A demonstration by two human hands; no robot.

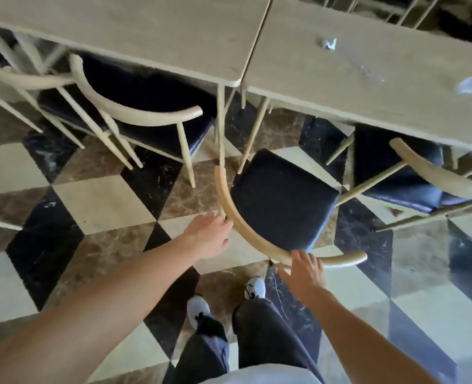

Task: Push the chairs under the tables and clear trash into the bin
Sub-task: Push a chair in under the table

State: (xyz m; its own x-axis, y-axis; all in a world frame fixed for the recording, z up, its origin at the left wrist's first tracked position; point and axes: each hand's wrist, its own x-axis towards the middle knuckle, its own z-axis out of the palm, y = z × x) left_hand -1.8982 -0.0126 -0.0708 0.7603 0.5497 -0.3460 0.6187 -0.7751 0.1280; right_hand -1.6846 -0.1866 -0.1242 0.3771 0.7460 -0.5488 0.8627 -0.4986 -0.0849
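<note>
Chair-pushing step. Left hand (209,234) and right hand (302,270), fingers spread flat on chair backrest (245,231), not gripping. Next: straighten, slide under counter (340,79).

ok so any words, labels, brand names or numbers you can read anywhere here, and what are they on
None can be read.
Crumpled trash on the right table: any print too small and blurred to tell.
Clear wrapper near that table's right end: blurred, nothing legible.
Shoes: no logo can be made out.
Chair between left hand and right hand: no label visible.
</note>
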